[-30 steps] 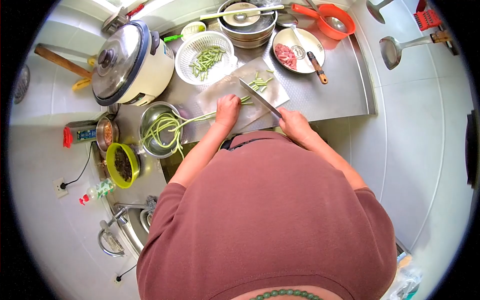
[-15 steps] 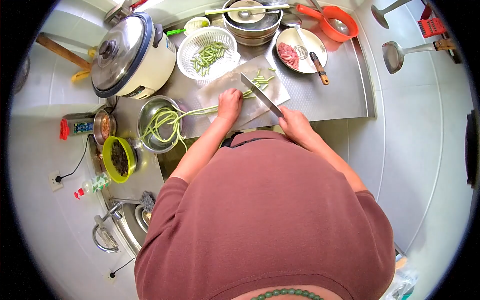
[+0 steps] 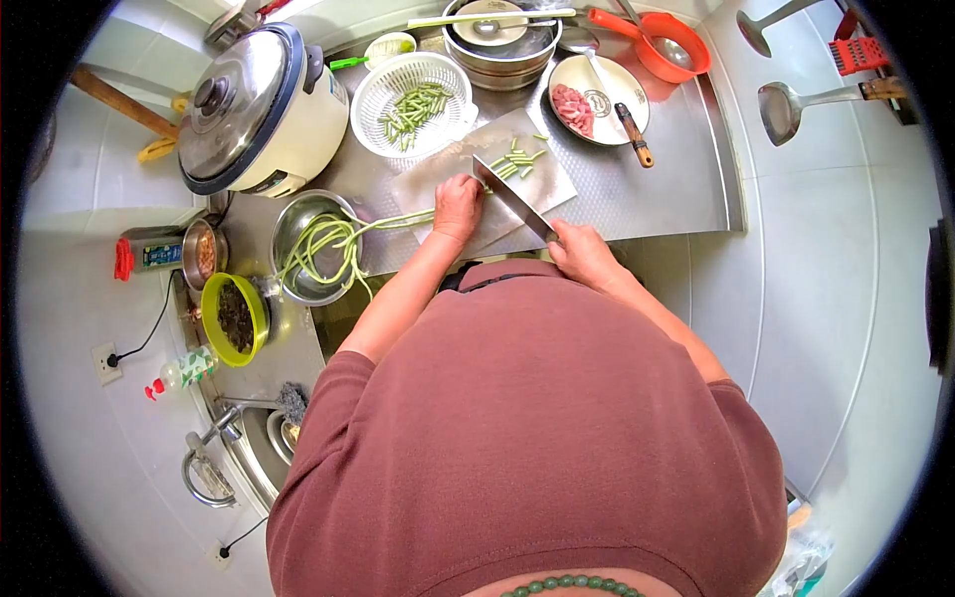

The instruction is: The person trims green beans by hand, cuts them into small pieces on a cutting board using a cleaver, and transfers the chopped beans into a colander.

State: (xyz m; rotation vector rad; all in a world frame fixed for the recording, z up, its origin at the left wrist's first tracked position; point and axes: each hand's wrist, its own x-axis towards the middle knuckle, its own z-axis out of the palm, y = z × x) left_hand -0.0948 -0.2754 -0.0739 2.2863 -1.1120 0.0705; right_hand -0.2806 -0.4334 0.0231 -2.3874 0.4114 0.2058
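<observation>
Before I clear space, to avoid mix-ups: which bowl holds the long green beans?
The larger round silver metal bowl, beans trailing over its rim. The round lime-green bowl holds something dark; the small silver bowl, brownish pieces.

Long green beans [image 3: 341, 232] trail from a steel bowl [image 3: 310, 207] onto the board [image 3: 549, 187], crossed by a slanted knife [image 3: 514, 201].

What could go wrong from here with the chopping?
1. Cut: the knife in the right hand has its blade right beside the left hand; a slip could nick its fingers.
2. Snag: the long beans under the left hand trail from a tangle in the metal bowl; a pull might tip it.
3. Spill: cut bean pieces lie near the cutting board's edge; some may roll off.
</observation>
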